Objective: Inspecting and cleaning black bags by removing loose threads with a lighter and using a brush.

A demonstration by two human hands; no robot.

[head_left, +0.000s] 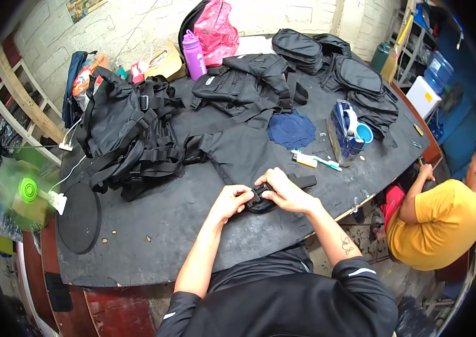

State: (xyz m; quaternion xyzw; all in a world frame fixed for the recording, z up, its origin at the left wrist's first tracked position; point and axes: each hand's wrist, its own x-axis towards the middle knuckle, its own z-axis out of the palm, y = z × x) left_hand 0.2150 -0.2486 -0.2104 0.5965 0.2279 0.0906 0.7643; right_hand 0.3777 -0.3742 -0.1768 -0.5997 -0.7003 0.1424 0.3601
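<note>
Head view, dial centred on the hands: pinches a small black buckle-like piece (258,195) at the centre, low over the black table (165,236), between bent thumb and fingers of left hand (230,202) and of right hand (284,192), both nearly closed; cannot tell its exact shape under the fingertips; shows a black strap (304,181) close by, between 2 and 3 o'clock; in a clear container (337,140) at 2 o'clock, holds a white roll (351,118) and a light-blue roll (364,133); cannot tell any contents of the black backpack (117,121) at 10 o'clock, nor of the black bag (221,92) near 12; includes a purple bottle (194,59) at 11 and a dark-blue round piece (291,130) at 1; meets the table edge near 4 o'clock, with a person in a yellow shirt (437,227) beyond; opens onto bare tabletop at 8 o'clock, toward a flat black disc (79,219) at 9.
</note>
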